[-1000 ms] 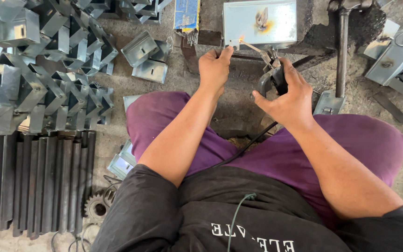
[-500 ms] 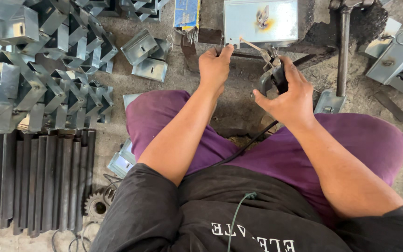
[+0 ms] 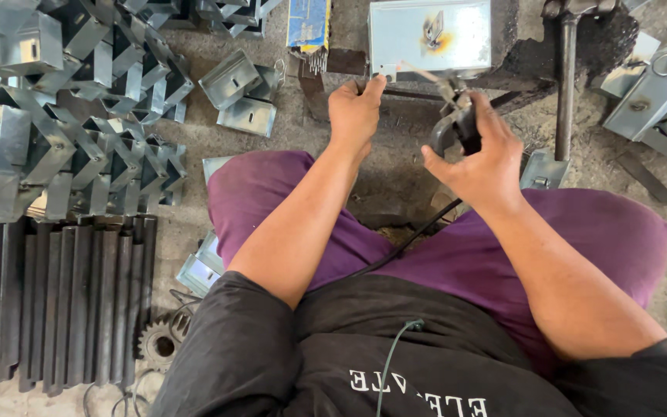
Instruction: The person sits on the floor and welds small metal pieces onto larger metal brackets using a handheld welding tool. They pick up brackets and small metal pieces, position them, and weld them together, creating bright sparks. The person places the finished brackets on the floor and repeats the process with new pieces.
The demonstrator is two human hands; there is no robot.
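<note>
A grey sheet-metal box (image 3: 430, 35) with a scorch mark stands on the ground ahead of my knees. My left hand (image 3: 355, 112) is at the box's lower left corner, fingers curled on its edge. My right hand (image 3: 479, 158) grips a black welding electrode holder (image 3: 457, 127), its thin rod (image 3: 418, 73) angled up-left so the tip meets the box's bottom edge near my left fingers. A black cable (image 3: 407, 243) trails from the holder down across my purple trousers.
Several folded galvanised brackets (image 3: 63, 116) are heaped at the left, with two more (image 3: 241, 96) nearer the box. Dark steel bars (image 3: 63, 301) and a gear (image 3: 156, 344) lie at lower left. A dark upright pipe (image 3: 565, 85) and more brackets (image 3: 646, 96) are at right.
Both hands stay at the box's lower edge; the rod tip and left fingers have barely shifted.
</note>
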